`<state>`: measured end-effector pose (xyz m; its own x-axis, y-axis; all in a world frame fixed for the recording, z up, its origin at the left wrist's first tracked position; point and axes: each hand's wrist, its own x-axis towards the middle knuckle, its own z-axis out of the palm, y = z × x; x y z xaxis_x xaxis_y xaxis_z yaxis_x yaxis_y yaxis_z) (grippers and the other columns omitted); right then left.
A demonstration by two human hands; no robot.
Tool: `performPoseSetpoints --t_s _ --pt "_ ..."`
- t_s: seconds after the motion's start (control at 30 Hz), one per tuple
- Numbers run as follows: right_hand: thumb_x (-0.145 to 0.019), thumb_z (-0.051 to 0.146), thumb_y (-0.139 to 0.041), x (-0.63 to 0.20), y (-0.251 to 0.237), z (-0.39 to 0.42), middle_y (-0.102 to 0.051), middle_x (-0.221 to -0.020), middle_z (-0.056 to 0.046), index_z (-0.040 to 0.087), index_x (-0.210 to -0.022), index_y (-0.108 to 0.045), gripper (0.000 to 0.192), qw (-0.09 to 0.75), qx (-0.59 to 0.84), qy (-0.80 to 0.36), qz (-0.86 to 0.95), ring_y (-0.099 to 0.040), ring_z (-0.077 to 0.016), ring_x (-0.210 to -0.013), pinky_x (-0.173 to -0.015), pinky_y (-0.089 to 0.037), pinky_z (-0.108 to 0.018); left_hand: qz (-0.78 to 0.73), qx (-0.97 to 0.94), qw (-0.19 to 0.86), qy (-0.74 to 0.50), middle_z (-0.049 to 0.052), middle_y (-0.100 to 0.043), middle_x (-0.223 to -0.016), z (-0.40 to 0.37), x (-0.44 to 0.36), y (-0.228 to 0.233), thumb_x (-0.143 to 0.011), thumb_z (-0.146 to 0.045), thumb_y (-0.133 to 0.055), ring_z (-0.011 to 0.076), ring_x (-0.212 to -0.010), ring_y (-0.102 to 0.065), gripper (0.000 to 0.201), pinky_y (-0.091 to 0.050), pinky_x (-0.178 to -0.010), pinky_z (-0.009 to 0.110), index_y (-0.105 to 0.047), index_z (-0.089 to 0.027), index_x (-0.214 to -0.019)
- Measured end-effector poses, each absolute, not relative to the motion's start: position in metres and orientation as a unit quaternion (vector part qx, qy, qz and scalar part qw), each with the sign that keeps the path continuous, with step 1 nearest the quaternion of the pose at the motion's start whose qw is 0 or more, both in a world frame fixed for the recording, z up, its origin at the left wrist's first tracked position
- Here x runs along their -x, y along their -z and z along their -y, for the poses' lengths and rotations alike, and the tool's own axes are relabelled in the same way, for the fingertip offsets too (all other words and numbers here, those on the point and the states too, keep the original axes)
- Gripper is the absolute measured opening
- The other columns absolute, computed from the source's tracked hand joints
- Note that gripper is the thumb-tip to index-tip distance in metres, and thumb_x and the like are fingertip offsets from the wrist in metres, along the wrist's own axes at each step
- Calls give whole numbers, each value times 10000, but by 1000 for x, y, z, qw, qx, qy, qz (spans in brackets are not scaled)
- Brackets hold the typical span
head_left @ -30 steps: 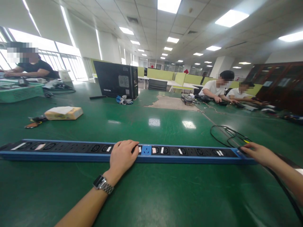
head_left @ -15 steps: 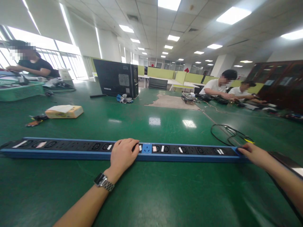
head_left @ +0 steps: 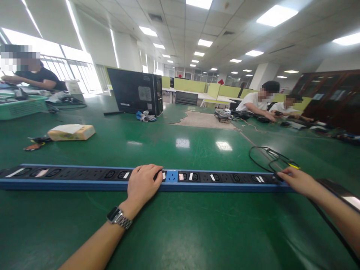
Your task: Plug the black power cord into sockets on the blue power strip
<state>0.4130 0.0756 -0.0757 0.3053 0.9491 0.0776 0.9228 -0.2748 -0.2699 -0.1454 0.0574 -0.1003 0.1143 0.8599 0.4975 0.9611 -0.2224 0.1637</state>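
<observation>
We see a wide open-plan office under a panelled ceiling (head_left: 180, 22) with rows of bright light panels, windows (head_left: 73, 67) along the far left and dark wooden cabinets (head_left: 332, 93) on the far right. Most of the view is a glossy green table surface (head_left: 180, 232) that mirrors the lights, with a brown worn patch (head_left: 202, 120) further back. Other people sit at its edges, one at far left (head_left: 33, 77) and two at right (head_left: 260, 103). A black computer tower (head_left: 135, 92) lies on its side mid-table, a green basket (head_left: 19, 107) stands at left, and a flat yellowish box (head_left: 71, 132) lies nearer. Across the foreground runs a long blue power strip (head_left: 70, 178), flat on the table. Our left hand (head_left: 143, 183) rests palm down on its middle, fingers loosely curled over the sockets beside a blue socket (head_left: 171, 176), a metal watch (head_left: 119, 217) on the wrist. Our right hand (head_left: 298, 180) touches the strip's right end; whether it grips we cannot tell. A black cable (head_left: 267, 157) loops just behind it
</observation>
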Motion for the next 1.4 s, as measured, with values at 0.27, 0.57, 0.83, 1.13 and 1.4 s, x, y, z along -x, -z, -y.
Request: performPoseSetpoints --t_s 0.27,0.57,0.83,1.13,1.4 --pt "-816 491 -426 -404 74 -74 -655 -679 -93 205 -800 -574 322 114 794 -67 593 -617 -265 -666 -620 -418 -346 615 740 99 253 29 -719 -1012 -57 146 100 -887 -304 -447 230 -978 -618 278 -394 -908 381 -699 -230 -976" --pt "-845 379 -461 -396 72 -86 -670 -766 -106 169 -808 -564 237 21 789 0 614 -621 -240 -740 -662 -402 -300 615 740 95 256 29 -718 -1012 -58 147 101 -889 -311 -458 231 -977 -619 276 -400 -909 385 -700 -227 -991" --pt "-870 351 -475 -385 59 -94 -665 -742 -102 155 -776 -582 242 -18 806 -32 591 -616 -215 -690 -603 -371 -272 610 742 93 262 22 -716 -1018 -57 148 103 -896 -306 -462 228 -977 -618 271 -397 -912 388 -699 -225 -1001" --pt "-884 348 -442 -381 55 -100 -666 -756 -114 142 -781 -581 269 -37 804 -50 591 -613 -205 -675 -616 -376 -275 612 742 92 256 18 -717 -1019 -59 147 102 -896 -311 -461 228 -983 -617 269 -392 -913 389 -695 -231 -1002" --pt "-955 379 -249 -393 82 -87 -667 -888 -185 101 -1023 -488 373 -24 805 -15 593 -654 -259 -856 -708 -432 -295 612 741 98 257 19 -715 -1020 -58 147 103 -896 -311 -461 225 -983 -615 267 -394 -914 389 -693 -231 -1000"
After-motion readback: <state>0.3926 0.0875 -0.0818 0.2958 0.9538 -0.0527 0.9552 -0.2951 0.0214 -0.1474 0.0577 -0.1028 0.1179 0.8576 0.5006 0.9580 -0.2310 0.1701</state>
